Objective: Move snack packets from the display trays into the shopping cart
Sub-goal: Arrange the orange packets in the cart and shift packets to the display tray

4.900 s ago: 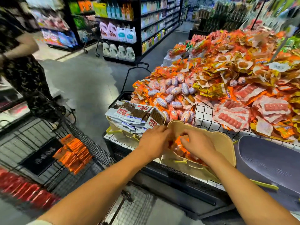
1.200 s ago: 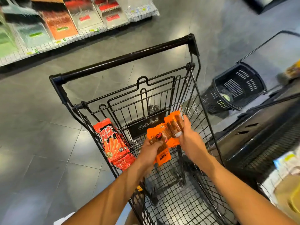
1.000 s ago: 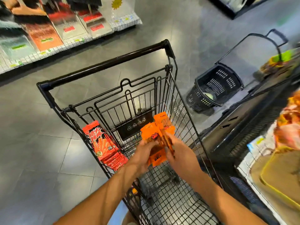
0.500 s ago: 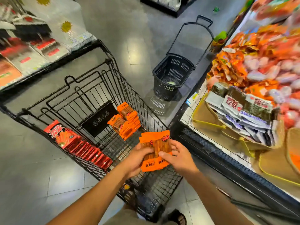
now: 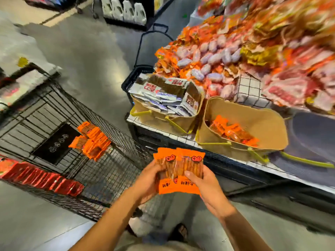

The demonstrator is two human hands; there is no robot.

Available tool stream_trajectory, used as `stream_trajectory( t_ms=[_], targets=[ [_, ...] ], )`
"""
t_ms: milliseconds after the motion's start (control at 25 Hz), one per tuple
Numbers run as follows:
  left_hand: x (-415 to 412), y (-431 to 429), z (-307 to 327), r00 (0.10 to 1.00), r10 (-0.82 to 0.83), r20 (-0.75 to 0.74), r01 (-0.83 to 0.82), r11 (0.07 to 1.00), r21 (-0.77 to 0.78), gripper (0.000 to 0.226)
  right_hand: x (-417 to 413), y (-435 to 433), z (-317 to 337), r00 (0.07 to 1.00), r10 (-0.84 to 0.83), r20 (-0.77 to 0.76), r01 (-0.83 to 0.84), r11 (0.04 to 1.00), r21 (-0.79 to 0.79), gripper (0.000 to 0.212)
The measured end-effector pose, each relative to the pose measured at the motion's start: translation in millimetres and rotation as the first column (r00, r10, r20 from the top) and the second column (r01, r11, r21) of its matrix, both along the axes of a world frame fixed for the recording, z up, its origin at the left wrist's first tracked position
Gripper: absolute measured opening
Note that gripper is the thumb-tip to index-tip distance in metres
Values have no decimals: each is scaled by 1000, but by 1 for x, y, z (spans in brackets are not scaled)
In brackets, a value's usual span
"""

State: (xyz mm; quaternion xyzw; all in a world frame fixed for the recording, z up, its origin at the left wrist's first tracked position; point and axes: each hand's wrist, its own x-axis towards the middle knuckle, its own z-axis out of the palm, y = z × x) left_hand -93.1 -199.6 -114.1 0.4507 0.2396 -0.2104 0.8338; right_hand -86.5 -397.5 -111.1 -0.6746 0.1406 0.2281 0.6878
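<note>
Over on the left, the shopping cart (image 5: 54,113) has red packets (image 5: 41,180) lined along its near side and an orange pile (image 5: 92,140) further in. Dead centre, left hand (image 5: 146,180) and right hand (image 5: 204,185) each grip a side of a bunch of orange snack packets (image 5: 179,171) — held between cart and display. Further right, one tan tray (image 5: 163,122) is stuffed with white-and-brown packets, and the next tray (image 5: 262,124) has a few orange ones (image 5: 232,132) in the bottom — blurry though.
</note>
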Motion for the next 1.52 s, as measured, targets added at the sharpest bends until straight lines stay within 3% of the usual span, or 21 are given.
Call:
stream_trajectory(
  t_ms=[240,360,480,560,640,720,800,960,1080,1200,1280,1400,1520],
  targets=[
    [51,-85,65,936,-262,237,232,962,146,33,18,-95,56,964,-212,158,211,977,24,32],
    [104,-109,102,840,-395,372,239,885,400,34,64,-136,96,915,-250,317,281,958,-53,36],
    [165,-136,122,805,-472,358,170,763,624,29,120,-168,127,874,-159,459,290,929,-229,33],
    [196,-153,121,768,-578,275,198,623,757,16,150,-178,126,906,-33,421,231,874,-428,39],
    [219,-166,101,704,-698,129,237,402,884,12,172,-186,109,956,72,285,118,793,-597,42],
    [226,-177,83,663,-744,-79,250,121,961,25,188,-190,84,982,138,131,-9,719,-695,57],
    [228,-188,69,633,-748,-201,223,-73,972,38,196,-187,68,985,170,-25,-128,629,-767,68],
    [227,-201,57,639,-696,-329,170,-289,942,60,208,-180,43,975,151,-161,-213,461,-861,79],
    [230,-201,48,624,-605,-496,237,-457,857,67,205,-179,34,972,193,-132,-192,340,-921,73],
    [232,-206,42,598,-565,-568,291,-507,811,74,205,-183,33,918,386,-88,-165,172,-971,45],
    [233,-208,37,595,-562,-574,310,-499,809,78,210,-187,27,888,435,-151,-222,116,-968,41],
    [233,-205,41,603,-587,-540,310,-451,837,85,209,-191,29,886,421,-196,-278,142,-950,38],
    [220,-198,62,596,-677,-433,187,-407,894,68,202,-189,48,881,457,-119,-225,185,-957,36]
  ],
)
